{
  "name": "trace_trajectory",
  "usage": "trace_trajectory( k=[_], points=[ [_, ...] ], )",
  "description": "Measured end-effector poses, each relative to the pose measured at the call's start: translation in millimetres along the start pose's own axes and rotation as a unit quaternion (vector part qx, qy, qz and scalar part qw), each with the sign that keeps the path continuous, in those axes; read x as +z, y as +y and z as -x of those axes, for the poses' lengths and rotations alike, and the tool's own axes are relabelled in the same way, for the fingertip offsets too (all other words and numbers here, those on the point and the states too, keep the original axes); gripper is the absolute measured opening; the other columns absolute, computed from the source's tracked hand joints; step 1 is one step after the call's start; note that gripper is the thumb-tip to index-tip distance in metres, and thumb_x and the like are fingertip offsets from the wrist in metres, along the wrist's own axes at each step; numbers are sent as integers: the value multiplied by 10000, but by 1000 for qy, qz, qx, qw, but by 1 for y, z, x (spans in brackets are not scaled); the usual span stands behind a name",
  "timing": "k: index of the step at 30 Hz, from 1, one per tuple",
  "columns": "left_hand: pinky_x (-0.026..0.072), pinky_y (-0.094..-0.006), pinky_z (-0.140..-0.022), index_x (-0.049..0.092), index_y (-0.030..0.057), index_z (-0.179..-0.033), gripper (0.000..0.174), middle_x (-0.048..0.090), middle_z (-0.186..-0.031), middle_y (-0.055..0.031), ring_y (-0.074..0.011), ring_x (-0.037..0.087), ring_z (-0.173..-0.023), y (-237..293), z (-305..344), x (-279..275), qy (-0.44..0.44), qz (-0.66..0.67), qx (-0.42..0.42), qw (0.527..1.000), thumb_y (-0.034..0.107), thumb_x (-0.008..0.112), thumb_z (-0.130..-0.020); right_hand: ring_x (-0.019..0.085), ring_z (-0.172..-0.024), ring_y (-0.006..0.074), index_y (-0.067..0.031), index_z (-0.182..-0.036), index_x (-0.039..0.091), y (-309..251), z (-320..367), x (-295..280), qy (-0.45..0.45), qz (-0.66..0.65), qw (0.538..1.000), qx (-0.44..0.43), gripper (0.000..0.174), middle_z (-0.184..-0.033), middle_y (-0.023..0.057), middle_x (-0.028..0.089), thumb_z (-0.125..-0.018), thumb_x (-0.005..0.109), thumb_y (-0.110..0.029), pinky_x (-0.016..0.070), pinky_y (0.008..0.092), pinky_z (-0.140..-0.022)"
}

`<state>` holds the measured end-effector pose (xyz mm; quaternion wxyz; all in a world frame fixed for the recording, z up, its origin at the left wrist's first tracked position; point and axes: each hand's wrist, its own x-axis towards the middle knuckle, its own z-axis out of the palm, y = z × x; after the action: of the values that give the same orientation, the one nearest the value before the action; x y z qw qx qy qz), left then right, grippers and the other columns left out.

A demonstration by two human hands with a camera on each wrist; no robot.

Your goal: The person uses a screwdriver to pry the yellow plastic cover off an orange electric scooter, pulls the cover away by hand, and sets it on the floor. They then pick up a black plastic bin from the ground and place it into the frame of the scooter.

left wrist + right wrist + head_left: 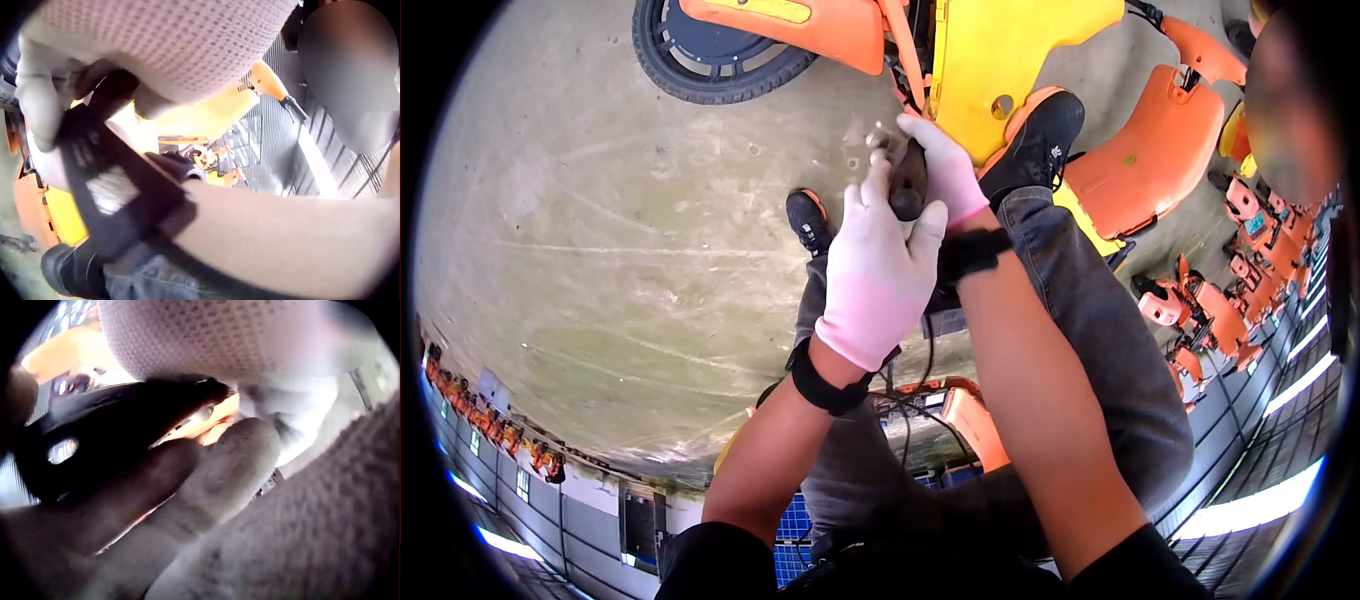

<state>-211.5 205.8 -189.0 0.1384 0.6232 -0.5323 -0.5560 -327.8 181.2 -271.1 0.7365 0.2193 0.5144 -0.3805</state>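
Note:
Both hands wear white gloves with pink cuffs and meet around a dark elongated part [908, 180] with a rounded lower end. The left hand [880, 260] grips it from the left, its thumb by the rounded end. From the right, the right hand [950, 175] holds the same part, fingers over its upper end. Seen from the right wrist, the dark part [112, 425] has a hole near one end, with gloved fingers [237, 469] alongside. In the left wrist view, a black wrist device [119, 187] covers some of the grip. Something small and shiny beside the fingertips is blurred.
A yellow and orange vehicle body [980, 70] with a black wheel [710, 60] lies just beyond the hands. An orange panel [1145, 150] is at the right. Cables [930, 360] hang below the hands. More orange vehicles [1220, 310] line the right side; black shoes [808, 220] stand on the floor.

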Motion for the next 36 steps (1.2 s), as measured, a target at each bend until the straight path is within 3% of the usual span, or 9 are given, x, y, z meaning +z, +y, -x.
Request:
trace_trajectory(
  k=[4,5,11,15,17,22,28,32,36],
  points=[
    [527,-392,-742,523,26,-1313,530,653,-967,-195,-350,653,-827,7,-13,-15,55,-70,88,992,148,704,-830,537,-653,202,-49,-774,588,13,-25,-8,99,-13,992,-71,150,-706,65,561,-836,603,-185,437,317,-632],
    [529,-386,-724,550,57,-1293,513,647,-941,-183,-340,652,-817,16,-10,-26,35,-113,97,988,129,710,-812,540,-650,198,-42,-774,590,26,-31,-21,67,104,976,-180,144,-711,67,570,-828,601,-175,434,324,-620],
    [481,-345,-509,646,132,-1119,377,559,-712,-76,-265,593,-571,33,12,-24,-61,-254,181,948,139,740,-754,556,-581,150,-20,-698,579,2,47,-1,112,316,937,-102,291,-658,76,586,-925,495,-183,447,286,-590],
    [453,-333,-463,655,125,-1065,337,506,-627,-51,-236,559,-493,52,19,-12,-47,-283,203,936,174,744,-744,564,-510,193,-16,-694,563,7,44,-36,32,354,916,-189,231,-624,99,583,-878,533,-152,444,317,-511],
    [446,-329,-458,652,110,-1044,327,503,-610,-51,-237,558,-493,65,19,-11,-43,-281,205,937,190,744,-741,561,-502,192,-23,-696,572,-11,71,-8,80,171,981,-38,290,-628,101,585,-917,540,-208,450,314,-498],
    [431,-333,-447,643,112,-1031,340,500,-601,-42,-220,555,-486,68,12,10,-36,-285,214,933,223,758,-730,516,-462,175,-36,-779,546,-14,44,-45,50,31,997,56,266,-638,79,555,-949,512,-239,415,314,-433],
    [415,-332,-423,606,106,-1009,377,494,-595,-28,-208,551,-478,72,20,32,-48,-290,195,936,299,769,-730,512,-465,163,-64,-763,542,-22,45,-55,42,39,998,-13,203,-655,44,547,-924,522,-186,424,308,-448],
    [395,-317,-403,604,101,-1002,397,497,-595,-18,-201,541,-462,71,17,45,-34,-252,205,945,331,773,-727,514,-504,141,-68,-750,551,-40,52,-49,54,142,988,-5,226,-662,33,552,-941,510,-181,445,301,-499],
    [448,-348,-510,611,101,-962,363,529,-694,-34,-219,575,-604,92,11,48,-59,-283,163,943,332,764,-727,499,-592,100,-41,-744,549,-61,54,-50,22,431,901,-38,267,-658,54,550,-968,469,-163,438,280,-564]
  ],
)
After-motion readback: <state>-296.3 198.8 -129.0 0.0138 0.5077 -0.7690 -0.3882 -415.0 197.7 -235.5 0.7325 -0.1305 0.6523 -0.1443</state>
